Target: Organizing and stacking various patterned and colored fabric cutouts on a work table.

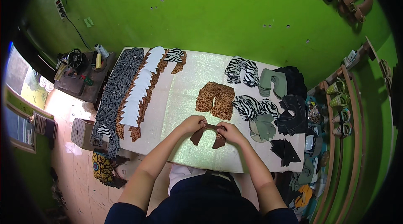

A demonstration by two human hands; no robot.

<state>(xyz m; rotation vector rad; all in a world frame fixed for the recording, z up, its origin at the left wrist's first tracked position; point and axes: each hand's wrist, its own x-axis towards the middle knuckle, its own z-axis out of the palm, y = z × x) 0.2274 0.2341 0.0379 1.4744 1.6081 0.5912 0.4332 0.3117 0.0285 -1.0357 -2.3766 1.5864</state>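
Head view: a brown U-shaped piece [212, 127] is held just above or on the near part of the work table [159, 129], in front of the person's torso; whether it touches the surface beneath cannot be told. The left hand [194, 123] is clamped on the upper left part of the arch, thumb and fingers together on the material. The right hand [231, 133] is likewise clamped on the upper right part.

Condition of the piece: thin and seemingly flexible, dark brown over most of the visible face, with a little spotted print showing along the arch near the right hand. The curve lies away from the person; two legs run down toward the body, splayed slightly outward, with angular lower ends. The inner edge forms a rounded opening. Finer surface detail is too small to read.

Beneath the piece is a pale glittery sheet [182, 83]. Just beyond the hands lies a leopard-print stack [205, 98], tan with dark spots and slit near its middle. To its right, near it, sit zebra-print pieces [243, 105], then sage-green pieces [262, 129] and black pieces [291, 119]. Well apart, on the table's left side, white pieces [137, 91] overlap in a long row.
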